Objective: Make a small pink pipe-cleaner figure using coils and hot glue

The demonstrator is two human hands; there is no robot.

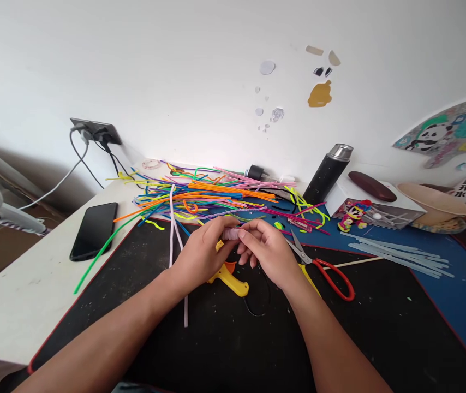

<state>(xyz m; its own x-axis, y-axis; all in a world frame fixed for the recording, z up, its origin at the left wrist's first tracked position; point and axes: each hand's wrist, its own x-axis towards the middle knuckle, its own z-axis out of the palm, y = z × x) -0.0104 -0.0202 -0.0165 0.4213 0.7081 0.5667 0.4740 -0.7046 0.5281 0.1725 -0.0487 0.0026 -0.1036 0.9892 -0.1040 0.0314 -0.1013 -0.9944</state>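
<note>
Pinched between both hands is a small pale lilac coil (230, 234), which looks like wound pipe cleaner. My left hand (204, 248) grips its left end with closed fingers. On its right end, the thumb and fingers of my right hand (269, 251) are closed too. Part of the coil is hidden by the fingers. Beneath the hands a yellow glue gun (235, 284) lies on the black mat (233, 349), its front part covered by my left hand. Long pale pipe cleaners (171, 234) run behind and below my left wrist. Red-handled scissors (318, 263) lie beside my right hand.
A heap of colourful pipe cleaners (216, 191) spreads along the wall. Translucent glue sticks (405, 256) lie at right, near a small figurine (353, 215). A black thermos (328, 173), a white box (380, 204) and a bowl (433, 202) stand behind. A phone (94, 231) lies left.
</note>
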